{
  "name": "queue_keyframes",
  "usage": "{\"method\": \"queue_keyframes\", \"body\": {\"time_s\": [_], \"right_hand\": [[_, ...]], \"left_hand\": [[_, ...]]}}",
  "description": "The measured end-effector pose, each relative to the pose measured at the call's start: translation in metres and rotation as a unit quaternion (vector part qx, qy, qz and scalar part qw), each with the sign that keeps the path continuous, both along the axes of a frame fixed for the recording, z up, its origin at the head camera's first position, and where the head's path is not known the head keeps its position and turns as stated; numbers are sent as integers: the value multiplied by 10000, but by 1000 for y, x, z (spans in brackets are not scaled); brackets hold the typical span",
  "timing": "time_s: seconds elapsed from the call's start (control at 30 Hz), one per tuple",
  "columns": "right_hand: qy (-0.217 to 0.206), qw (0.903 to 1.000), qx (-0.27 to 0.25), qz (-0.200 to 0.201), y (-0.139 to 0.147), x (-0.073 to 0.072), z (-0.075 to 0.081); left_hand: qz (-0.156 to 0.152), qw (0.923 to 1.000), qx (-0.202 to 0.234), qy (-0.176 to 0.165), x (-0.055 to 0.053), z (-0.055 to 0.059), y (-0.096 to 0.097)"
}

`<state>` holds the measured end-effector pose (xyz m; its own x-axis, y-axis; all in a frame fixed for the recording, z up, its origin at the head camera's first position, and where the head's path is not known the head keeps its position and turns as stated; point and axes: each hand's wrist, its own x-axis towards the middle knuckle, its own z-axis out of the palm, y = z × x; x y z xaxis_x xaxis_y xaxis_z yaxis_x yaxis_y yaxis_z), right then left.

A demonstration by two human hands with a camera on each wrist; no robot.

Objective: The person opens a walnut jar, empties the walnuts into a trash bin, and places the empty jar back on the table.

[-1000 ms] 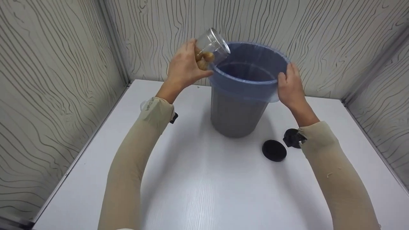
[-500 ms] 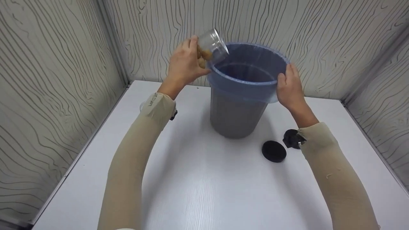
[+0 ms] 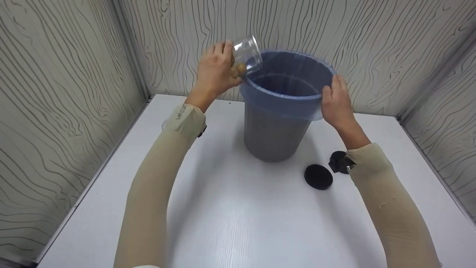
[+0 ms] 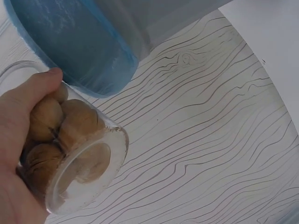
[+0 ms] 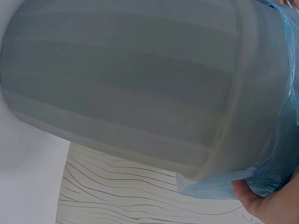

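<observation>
My left hand point(image 3: 215, 70) grips a clear jar point(image 3: 243, 50) tipped on its side, its open mouth at the left rim of a grey trash can point(image 3: 273, 137). Inside the jar, several round brown walnuts point(image 4: 81, 123) lie toward the base, seen through its wall in the left wrist view. A blue bag point(image 3: 282, 106) lines the can and folds over its rim. On the other side, my right hand point(image 3: 337, 102) holds the can's rim through the bag, thumb outside; its other fingertips are partly hidden. The can's bottom is out of sight.
A round black lid point(image 3: 318, 176) lies on the white table point(image 3: 238, 219), right of the can and in front of it. Black gear point(image 3: 338, 162) shows beside the right cuff. Patterned walls point(image 3: 178, 44) enclose the table at the back and sides.
The jar has turned slightly, its mouth now facing more sideways and a little further left. The walnuts in it have shifted. My right hand keeps its hold on the rim.
</observation>
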<state>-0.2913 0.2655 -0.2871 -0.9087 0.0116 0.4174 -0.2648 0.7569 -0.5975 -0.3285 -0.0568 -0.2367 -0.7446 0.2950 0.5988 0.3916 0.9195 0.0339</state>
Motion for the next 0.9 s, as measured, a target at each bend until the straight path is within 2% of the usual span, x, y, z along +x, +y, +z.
{"method": "queue_keyframes", "body": {"time_s": [0.43, 0.77, 0.9], "right_hand": [[110, 9999, -1, 21, -3, -2, -2], [-14, 9999, -38, 104, -2, 3, 0], [49, 9999, 3, 90, -3, 2, 0]], "left_hand": [[-36, 9975, -566, 420, -3, 0, -2], [-48, 9903, -978, 981, -2, 3, -1], [-78, 9898, -1029, 987, -2, 5, 0]]}}
